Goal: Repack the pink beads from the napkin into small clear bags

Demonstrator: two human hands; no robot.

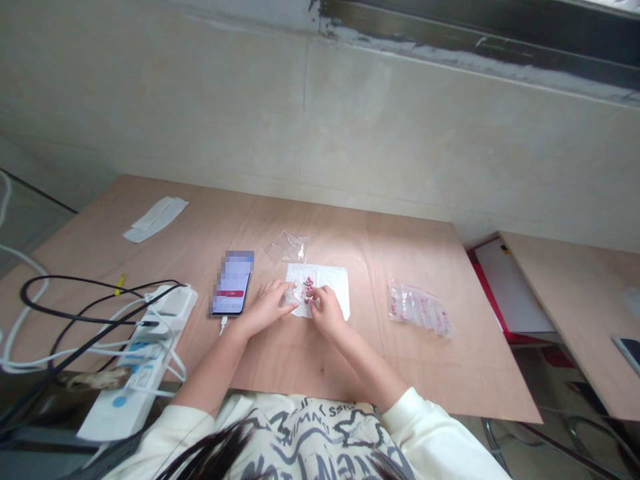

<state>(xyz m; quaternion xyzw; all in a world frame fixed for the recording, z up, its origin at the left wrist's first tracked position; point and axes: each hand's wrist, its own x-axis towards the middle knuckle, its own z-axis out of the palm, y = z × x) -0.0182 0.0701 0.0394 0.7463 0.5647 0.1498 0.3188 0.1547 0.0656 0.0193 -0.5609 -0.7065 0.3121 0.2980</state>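
Hands (295, 305) at pink beads (309, 283), white sheet (330, 283)

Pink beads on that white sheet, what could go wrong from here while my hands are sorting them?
1. The pink beads lie loose on the white sheet; a nudge from the left hand or right hand could roll them across the table.
2. The small clear bag behind the sheet looks light and could slide away.
3. The phone sits close to the left hand and could get bumped.
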